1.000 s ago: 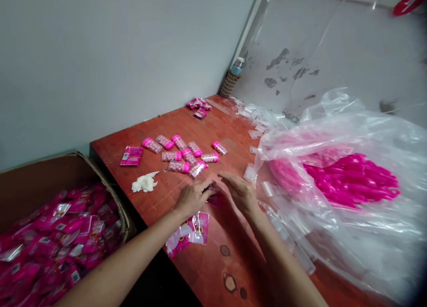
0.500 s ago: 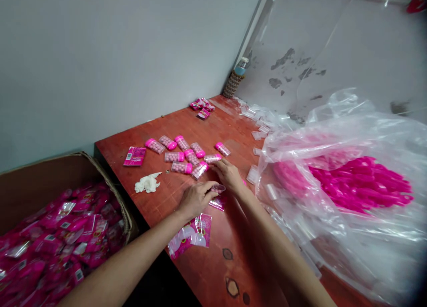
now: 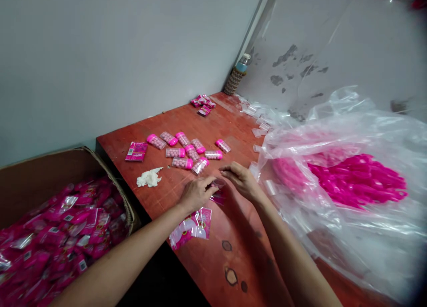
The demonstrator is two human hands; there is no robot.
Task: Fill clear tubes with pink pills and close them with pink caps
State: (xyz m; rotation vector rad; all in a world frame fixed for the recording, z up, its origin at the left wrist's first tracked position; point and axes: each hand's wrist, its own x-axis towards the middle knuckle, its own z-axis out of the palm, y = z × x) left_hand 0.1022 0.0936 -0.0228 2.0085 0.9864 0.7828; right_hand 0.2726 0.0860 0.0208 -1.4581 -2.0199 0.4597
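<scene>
My left hand [image 3: 197,193] is closed around a clear plastic tube [image 3: 219,182], its open rim facing up between thumb and fingers. Pink shows low in the tube, but my fingers hide most of it. Just right of the rim is my right hand [image 3: 239,179], fingers bent and drawn together; whatever they hold is hidden. Beyond both hands lie several filled tubes [image 3: 191,152] with pink caps and pale pink balls inside. A pink printed packet [image 3: 217,199] is partly covered beneath the left hand, and flat pink packets [image 3: 202,223] lie nearer me.
On the left stands a cardboard box [image 3: 125,195] full of pink packets. A large clear bag [image 3: 353,236] of pink plastic parts [image 3: 358,180] covers the table's right side. Loose clear tubes [image 3: 263,127], a crumpled white tissue [image 3: 149,177] and a bottle [image 3: 242,64] are also there.
My right hand has drawn away from the capped tubes, slightly right and nearer me. My left hand keeps hold of the clear tube, almost in place.
</scene>
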